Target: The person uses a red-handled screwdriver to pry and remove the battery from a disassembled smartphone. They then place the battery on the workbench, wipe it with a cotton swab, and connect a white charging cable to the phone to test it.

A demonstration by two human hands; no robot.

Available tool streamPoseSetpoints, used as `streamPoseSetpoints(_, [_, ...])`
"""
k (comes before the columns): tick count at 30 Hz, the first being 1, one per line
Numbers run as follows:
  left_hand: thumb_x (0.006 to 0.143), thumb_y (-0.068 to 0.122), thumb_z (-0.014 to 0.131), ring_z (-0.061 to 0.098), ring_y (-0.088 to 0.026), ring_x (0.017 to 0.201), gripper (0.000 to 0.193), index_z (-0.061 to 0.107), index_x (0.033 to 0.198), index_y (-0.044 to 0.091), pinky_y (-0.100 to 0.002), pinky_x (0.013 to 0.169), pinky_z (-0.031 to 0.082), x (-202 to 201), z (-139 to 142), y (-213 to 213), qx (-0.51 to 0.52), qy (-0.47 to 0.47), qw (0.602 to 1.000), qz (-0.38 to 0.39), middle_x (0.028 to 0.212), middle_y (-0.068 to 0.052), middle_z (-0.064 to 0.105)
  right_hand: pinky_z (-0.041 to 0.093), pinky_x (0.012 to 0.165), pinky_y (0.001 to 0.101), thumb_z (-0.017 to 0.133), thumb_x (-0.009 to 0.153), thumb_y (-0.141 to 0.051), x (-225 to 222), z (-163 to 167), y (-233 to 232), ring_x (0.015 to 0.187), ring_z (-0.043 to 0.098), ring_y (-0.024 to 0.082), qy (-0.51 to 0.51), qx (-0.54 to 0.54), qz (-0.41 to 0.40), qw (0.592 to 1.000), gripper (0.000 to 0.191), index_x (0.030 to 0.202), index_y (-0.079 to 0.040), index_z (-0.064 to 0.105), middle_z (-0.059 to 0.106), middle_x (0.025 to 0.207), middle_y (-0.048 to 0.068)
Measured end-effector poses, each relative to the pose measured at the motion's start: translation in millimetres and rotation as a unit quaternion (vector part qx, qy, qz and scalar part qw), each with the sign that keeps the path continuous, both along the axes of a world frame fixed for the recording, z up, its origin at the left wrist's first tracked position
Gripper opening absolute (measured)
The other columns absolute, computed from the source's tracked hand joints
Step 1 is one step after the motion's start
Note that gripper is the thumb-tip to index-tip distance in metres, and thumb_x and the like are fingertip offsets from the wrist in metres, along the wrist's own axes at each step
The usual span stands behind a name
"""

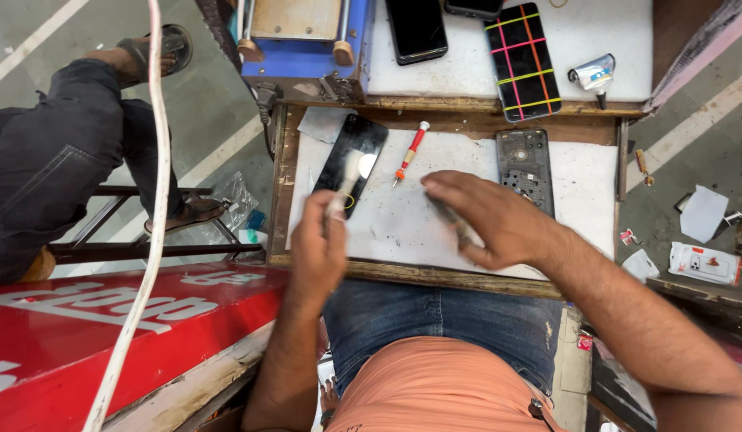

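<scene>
Head view: the left hand (pixel 319 244) is curled tight around a pale brush (pixel 345 186), its bristles over the black phone screen (pixel 351 164) at the worktop's (pixel 403 232) left edge. A hard sweep could, I judge, push the screen off that edge. The right hand (pixel 487 218) lies flat, fingers loosely together, pressing a dark tool (pixel 455 224).

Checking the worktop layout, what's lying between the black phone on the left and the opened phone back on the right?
In the head view, a red-handled screwdriver lies on the white mat between the black phone and the opened phone back.
</scene>
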State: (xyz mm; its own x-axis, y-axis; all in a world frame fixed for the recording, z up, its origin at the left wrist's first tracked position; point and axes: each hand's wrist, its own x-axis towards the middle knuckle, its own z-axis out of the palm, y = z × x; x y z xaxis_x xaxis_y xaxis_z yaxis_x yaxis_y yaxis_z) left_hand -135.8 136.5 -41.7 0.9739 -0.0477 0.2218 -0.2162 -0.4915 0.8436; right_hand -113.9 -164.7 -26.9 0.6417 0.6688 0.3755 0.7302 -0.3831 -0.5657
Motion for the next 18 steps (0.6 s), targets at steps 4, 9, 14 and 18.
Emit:
streamPoseSetpoints(4, [0.105, 0.017, 0.054, 0.063, -0.016, 0.064, 0.028, 0.056, 0.129, 0.002, -0.03, 0.057, 0.05, -24, 15, -39, -0.072, 0.05, 0.987, -0.135, 0.081, -0.009, 0.065, 0.053, 0.109, 0.0403, 0.062, 0.074, 0.004, -6, -13, 3, 0.126, 0.065, 0.034, 0.056, 0.059, -0.077, 0.994, 0.072, 0.145, -0.006, 0.051, 0.065, 0.137, 0.019])
streamPoseSetpoints(9, [0.11, 0.019, 0.052, 0.072, -0.022, 0.064, 0.021, 0.061, 0.12, 0.004, -0.036, 0.058, 0.055, -32, 23, -63, -0.038, 0.067, 0.981, -0.18, 0.083, -0.014, 0.072, 0.051, 0.115, 0.041, 0.056, 0.083, 0.017, -20, -23, 14, 0.136, 0.06, 0.035, 0.043, 0.137, -0.112, 0.983, 0.071, 0.15, -0.003, 0.046, 0.061, 0.145, 0.02])
streamPoseSetpoints(14, [0.113, 0.018, 0.049, 0.076, -0.031, 0.079, 0.02, 0.057, 0.12, 0.001, -0.038, 0.063, 0.058, -33, 15, -77, -0.026, -0.031, 0.984, -0.171, 0.096, -0.018, 0.074, 0.05, 0.116, 0.0415, 0.056, 0.084, 0.018, -26, -28, 16, 0.138, 0.059, 0.034, 0.049, 0.156, -0.135, 0.977, 0.07, 0.15, -0.004, 0.046, 0.06, 0.146, 0.019])
streamPoseSetpoints(18, [0.11, 0.019, 0.052, 0.074, -0.03, 0.069, 0.019, 0.058, 0.114, 0.002, -0.039, 0.057, 0.057, -31, 1, -85, -0.006, -0.011, 0.985, -0.174, 0.085, -0.015, 0.071, 0.05, 0.115, 0.0413, 0.057, 0.083, 0.018, -27, -31, 18, 0.139, 0.058, 0.035, 0.054, 0.162, -0.14, 0.975, 0.07, 0.149, -0.003, 0.047, 0.059, 0.146, 0.02])
